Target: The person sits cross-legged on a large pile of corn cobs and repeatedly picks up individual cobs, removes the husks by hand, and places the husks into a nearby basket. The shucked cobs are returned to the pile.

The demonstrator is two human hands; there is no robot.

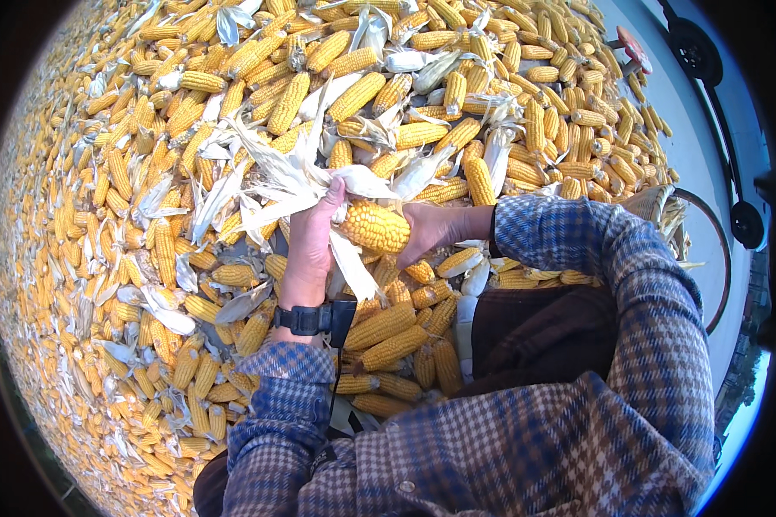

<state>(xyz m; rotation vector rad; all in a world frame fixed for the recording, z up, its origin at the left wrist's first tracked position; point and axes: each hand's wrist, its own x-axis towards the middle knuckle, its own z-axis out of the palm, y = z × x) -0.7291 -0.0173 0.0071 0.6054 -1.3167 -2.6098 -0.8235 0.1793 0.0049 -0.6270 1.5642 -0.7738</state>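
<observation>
Two hands of mine are on one yellow ear of corn, in the middle of the scene. My left hand is closed on its left end, with the thumb up by the pale husk, and my right hand is closed on its right end. I cannot see all of my fingers. The husk is pulled open, with many long leaves spread to the left and far side, and one leaf hanging down near me. One black band is round my left wrist, with one small black box beside it. I have two checked sleeves, one left sleeve and one right sleeve. All around lies a big pile of corn, left, far and near, with far too many ears for me to count. Loose dry leaves lie among the ears in lots of spots. On the right, past my right arm, I see part of one basket and one dark hoop. Farther right there are two black wheels, one far and one nearer. One red thing is at the far right, by the edge of the pile.
</observation>
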